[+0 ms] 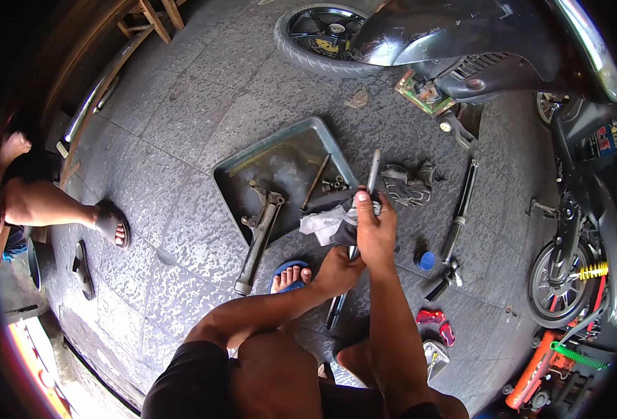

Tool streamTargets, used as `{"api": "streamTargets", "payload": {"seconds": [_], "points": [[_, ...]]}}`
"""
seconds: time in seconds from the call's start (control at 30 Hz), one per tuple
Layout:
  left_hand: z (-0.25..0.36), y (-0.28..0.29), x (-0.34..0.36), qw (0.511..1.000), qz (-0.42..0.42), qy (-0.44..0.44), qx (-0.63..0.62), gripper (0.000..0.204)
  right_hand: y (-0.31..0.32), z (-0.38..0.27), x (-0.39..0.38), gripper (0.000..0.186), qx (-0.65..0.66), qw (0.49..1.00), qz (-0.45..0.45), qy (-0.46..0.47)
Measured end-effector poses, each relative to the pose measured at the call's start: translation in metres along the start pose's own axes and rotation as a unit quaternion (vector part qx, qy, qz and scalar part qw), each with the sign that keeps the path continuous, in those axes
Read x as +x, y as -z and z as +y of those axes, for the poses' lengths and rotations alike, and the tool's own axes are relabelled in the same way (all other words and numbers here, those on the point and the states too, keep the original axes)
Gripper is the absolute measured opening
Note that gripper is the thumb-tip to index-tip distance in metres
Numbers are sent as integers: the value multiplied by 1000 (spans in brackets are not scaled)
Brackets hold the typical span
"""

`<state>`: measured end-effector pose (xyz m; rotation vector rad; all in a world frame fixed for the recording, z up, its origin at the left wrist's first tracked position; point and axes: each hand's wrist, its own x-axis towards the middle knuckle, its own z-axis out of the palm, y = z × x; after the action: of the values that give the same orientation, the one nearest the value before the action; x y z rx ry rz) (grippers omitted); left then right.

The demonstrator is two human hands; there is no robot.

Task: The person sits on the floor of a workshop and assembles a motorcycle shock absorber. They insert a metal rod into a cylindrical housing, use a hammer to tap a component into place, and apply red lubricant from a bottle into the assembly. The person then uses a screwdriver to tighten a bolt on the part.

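A slim metal fork tube [375, 172] slants between my knees and the tray, its far end shiny and its near end dark. My right hand [376, 227] is wrapped round its upper part, the thumb lying along it. A grey-and-white rag [326, 225] is bunched against the tube at that hand and hangs toward the tray. Lower down, my left hand [340, 271] is closed round the same tube. Just beyond, a grey fork lower leg [258, 241] leans over the near rim of the tray [226, 202]. A thin rod [315, 183] and small metal parts [334, 184] lie inside.
Right of my hands are dirty gloves [410, 183], another fork tube [460, 209], a blue cap [426, 261] and a hammer [454, 274]. A motorcycle [574, 209] stands far right; a wheel [326, 63] lies ahead. Another person's leg [60, 209] is at left.
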<state>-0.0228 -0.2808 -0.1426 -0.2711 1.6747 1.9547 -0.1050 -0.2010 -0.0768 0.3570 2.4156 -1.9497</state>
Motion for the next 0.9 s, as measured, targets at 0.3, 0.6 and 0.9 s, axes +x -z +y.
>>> {"api": "streamTargets", "payload": {"seconds": [0.3, 0.6, 0.9], "points": [[13, -3, -9, 959, -182, -47, -212, 16, 40, 36, 13, 32, 330, 928, 36, -169], [33, -1, -21, 947, -165, -11, -276, 21, 300, 102, -75, 56, -470, 846, -72, -240], [68, -42, -8, 814, -116, 120, -556, 28, 220, 76, -193, 135, -371, 870, -262, 193]]}}
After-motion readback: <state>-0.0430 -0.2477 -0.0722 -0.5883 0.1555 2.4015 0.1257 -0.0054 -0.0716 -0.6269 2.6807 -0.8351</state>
